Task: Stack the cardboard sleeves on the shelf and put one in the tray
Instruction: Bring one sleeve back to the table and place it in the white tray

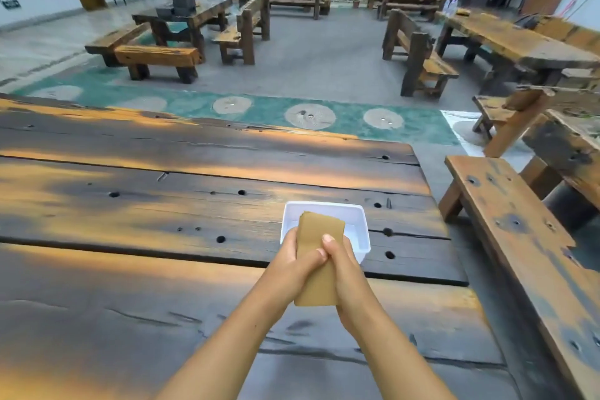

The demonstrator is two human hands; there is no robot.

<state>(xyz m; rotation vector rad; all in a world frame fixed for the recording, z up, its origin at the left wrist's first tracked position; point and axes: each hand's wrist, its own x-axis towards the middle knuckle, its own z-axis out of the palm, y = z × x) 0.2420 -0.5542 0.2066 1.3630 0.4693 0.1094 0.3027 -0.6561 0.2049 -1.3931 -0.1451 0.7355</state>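
Note:
A flat stack of brown cardboard sleeves [319,239] is held between both hands above the near edge of a white plastic tray [358,221]. My left hand [297,261] grips the stack's left side, thumb across its face. My right hand [341,261] clasps the right side, thumb also on top. The far end of the stack reaches over the tray's inside. The tray sits on a dark plank table [162,211] near its right end. How many sleeves the stack holds is hidden.
A wooden bench [519,237] runs along the table's right side. Beyond the table's far edge lie a green floor strip and several other rough wooden tables and benches [156,57]. No shelf is in view.

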